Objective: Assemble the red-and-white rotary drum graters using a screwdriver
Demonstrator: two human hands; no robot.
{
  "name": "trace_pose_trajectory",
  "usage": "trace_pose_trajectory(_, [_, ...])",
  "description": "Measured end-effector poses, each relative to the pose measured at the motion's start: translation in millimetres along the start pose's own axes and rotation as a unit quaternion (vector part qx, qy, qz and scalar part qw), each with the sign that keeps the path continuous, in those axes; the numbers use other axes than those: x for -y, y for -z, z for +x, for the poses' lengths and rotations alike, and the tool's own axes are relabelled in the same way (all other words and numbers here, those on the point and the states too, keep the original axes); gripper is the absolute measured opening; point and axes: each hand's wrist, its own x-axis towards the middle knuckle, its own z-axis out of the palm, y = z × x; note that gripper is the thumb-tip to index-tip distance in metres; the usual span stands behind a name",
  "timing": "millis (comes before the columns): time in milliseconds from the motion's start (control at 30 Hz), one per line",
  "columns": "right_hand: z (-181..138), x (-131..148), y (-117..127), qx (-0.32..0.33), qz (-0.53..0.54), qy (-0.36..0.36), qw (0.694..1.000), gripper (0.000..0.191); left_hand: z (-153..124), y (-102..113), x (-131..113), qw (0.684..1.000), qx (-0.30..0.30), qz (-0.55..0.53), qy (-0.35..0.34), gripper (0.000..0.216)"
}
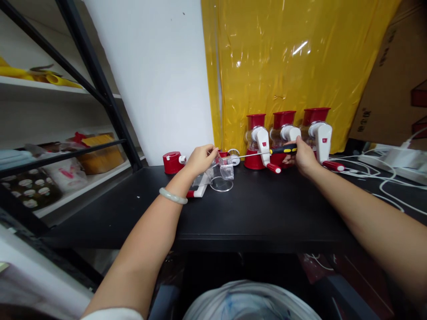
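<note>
My left hand [202, 159] is closed on a clear plastic housing [226, 170], tilted just above the black tabletop. My right hand [304, 156] wraps round the black-and-yellow handle of a screwdriver [279, 150]. Its long shaft points left, with the tip at the housing; whether it touches a screw is too small to see. Left of my left hand lies a red base [172, 163] with a white knob. A white crank [200, 188] with a red grip rests partly beneath that hand. Behind the housing is a white ring-shaped part [234, 156].
Rotary graters with red hoppers stand along the back: one on the left [256, 161], one in the middle [284, 118], one on the right [323, 138]. White cables [383, 171] cover the table's right side. A shelf rack [103, 100] borders the left, and a cardboard box [376, 84] the right.
</note>
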Motion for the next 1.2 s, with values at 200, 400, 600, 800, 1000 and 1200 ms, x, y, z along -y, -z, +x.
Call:
trace_pose_trajectory(200, [-2.9,4.4,-2.0,0.004,0.062,-0.026,0.998,0.021,0.0,-0.7,1.5,1.0,-0.002,-0.001,-0.003,0.032])
trace_pose_trajectory(400, [-3.9,1.8,-1.1,0.021,0.081,-0.015,0.996,0.016,0.7,-1.9,6.7,1.0,-0.003,-0.007,-0.017,0.036])
trace_pose_trajectory(600, [2.4,-4.1,1.4,0.009,0.024,0.002,1.0,0.023,0.0,-2.0,6.3,1.0,-0.003,-0.002,-0.016,0.035])
trace_pose_trajectory(800, [-1.6,1.3,1.6,0.02,0.063,-0.021,0.998,0.023,0.5,-2.0,6.2,1.0,-0.004,-0.007,-0.017,0.035])
trace_pose_trajectory(1000, [-2.0,2.8,2.0,0.025,0.069,-0.012,0.997,0.021,0.6,-2.2,6.4,1.0,-0.005,-0.006,-0.012,0.034])
trace_pose_trajectory(1200, [0.3,-1.2,1.1,0.012,0.033,-0.022,0.999,0.019,1.1,-2.0,5.7,1.0,-0.004,-0.008,-0.013,0.034])
